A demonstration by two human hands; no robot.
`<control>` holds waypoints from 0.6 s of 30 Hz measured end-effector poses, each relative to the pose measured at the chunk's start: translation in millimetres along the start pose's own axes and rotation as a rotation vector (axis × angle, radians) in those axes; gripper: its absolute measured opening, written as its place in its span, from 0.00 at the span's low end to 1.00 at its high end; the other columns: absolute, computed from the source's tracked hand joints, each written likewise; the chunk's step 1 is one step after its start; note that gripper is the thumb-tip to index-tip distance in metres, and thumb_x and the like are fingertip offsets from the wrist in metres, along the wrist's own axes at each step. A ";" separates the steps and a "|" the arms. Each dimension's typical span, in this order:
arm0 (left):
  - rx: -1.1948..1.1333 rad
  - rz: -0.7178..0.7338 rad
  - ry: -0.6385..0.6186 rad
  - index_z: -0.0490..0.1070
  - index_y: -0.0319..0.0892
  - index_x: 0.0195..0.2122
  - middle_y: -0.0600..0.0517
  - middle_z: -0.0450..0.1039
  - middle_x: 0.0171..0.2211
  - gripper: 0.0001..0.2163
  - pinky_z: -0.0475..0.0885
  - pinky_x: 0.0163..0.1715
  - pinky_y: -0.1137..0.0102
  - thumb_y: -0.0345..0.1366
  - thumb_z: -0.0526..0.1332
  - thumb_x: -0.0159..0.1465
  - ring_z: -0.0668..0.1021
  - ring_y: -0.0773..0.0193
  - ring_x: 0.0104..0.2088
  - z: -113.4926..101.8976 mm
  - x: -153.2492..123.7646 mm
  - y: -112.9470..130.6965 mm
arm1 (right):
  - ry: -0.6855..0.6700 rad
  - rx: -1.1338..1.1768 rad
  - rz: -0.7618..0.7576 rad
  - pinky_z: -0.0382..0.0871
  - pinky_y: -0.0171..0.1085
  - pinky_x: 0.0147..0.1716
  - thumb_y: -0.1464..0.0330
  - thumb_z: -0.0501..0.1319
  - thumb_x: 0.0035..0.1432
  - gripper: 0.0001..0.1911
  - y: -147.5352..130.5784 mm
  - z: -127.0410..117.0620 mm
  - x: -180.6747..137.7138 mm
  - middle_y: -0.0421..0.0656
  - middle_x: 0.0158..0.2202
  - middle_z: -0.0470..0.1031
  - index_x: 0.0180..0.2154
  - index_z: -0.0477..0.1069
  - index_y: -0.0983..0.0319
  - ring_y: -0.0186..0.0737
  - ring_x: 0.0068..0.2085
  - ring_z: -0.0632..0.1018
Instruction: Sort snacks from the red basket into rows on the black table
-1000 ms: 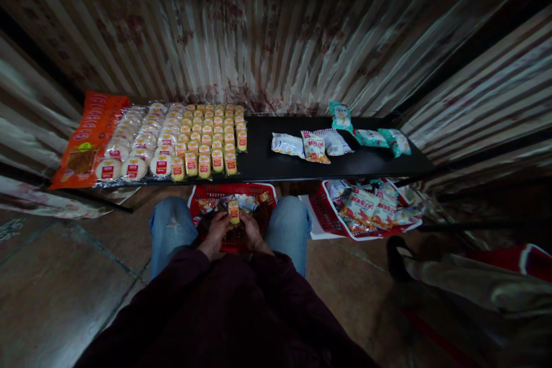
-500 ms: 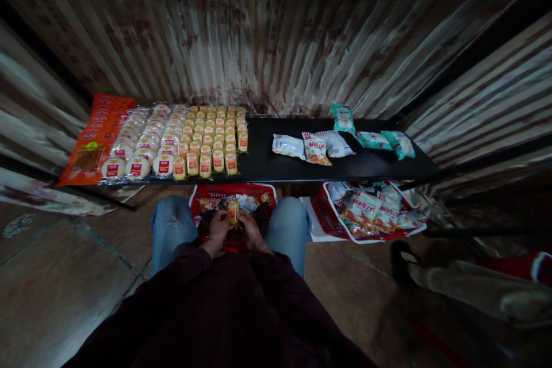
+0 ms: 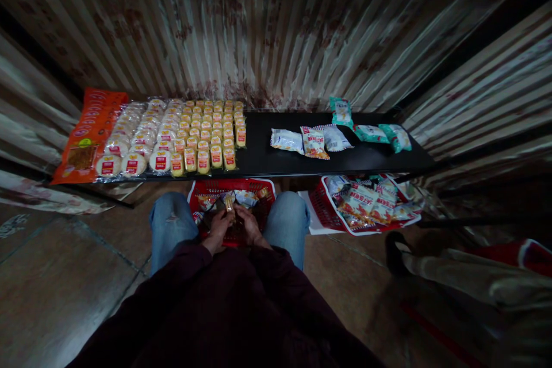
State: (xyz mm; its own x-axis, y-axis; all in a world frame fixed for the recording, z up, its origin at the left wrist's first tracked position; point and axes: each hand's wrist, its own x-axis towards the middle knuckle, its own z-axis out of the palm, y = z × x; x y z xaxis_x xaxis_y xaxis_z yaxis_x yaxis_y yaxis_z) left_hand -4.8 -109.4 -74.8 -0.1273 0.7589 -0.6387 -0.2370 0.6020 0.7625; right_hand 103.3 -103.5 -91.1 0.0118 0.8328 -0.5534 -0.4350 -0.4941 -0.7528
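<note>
My left hand and my right hand meet between my knees over a red basket on the floor. Both are closed around a small yellow wrapped snack, now turned edge-on. The basket holds several more wrapped snacks. Ahead of me stands a low black table. On its left part lie rows of yellow snack packs and round white cakes.
An orange packet hangs off the table's left end. White, red and green snack bags lie on the table's right part. A second red basket full of bags sits under it. Another person's leg and shoe are at the right. Striped curtains hang behind.
The yellow snack in my hands has been turned from face-up to edge-on and lowered slightly toward the basket. My head has shifted a little.
</note>
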 end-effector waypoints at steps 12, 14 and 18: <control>-0.118 -0.041 0.049 0.72 0.39 0.37 0.48 0.76 0.36 0.10 0.73 0.33 0.73 0.30 0.65 0.53 0.78 0.65 0.36 -0.6 -6.6 13.4 | 0.020 -0.093 -0.124 0.68 0.39 0.41 0.60 0.66 0.38 0.12 2.4 1.4 2.5 0.39 0.32 0.80 0.28 0.79 0.57 0.41 0.36 0.77; -0.142 -0.045 0.047 0.72 0.39 0.36 0.48 0.76 0.35 0.09 0.73 0.32 0.74 0.28 0.63 0.52 0.77 0.66 0.35 0.0 -9.1 18.0 | 0.027 -0.133 -0.197 0.68 0.40 0.43 0.60 0.66 0.39 0.11 1.5 2.9 0.4 0.39 0.32 0.80 0.28 0.79 0.57 0.41 0.36 0.77; -0.190 -0.074 0.008 0.72 0.38 0.34 0.48 0.76 0.33 0.08 0.73 0.29 0.74 0.27 0.62 0.52 0.76 0.68 0.30 0.5 -14.1 28.2 | 0.040 -0.211 -0.284 0.69 0.40 0.43 0.59 0.65 0.41 0.12 -5.2 3.8 -5.3 0.41 0.33 0.80 0.29 0.79 0.58 0.42 0.38 0.77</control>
State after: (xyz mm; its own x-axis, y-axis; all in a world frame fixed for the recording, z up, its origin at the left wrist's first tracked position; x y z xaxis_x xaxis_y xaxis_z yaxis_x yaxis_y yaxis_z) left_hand -9.2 -103.0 -44.2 -0.1108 0.7119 -0.6935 -0.4232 0.5975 0.6811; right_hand 102.1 -104.4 -82.9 0.1422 0.9360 -0.3220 -0.2141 -0.2885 -0.9332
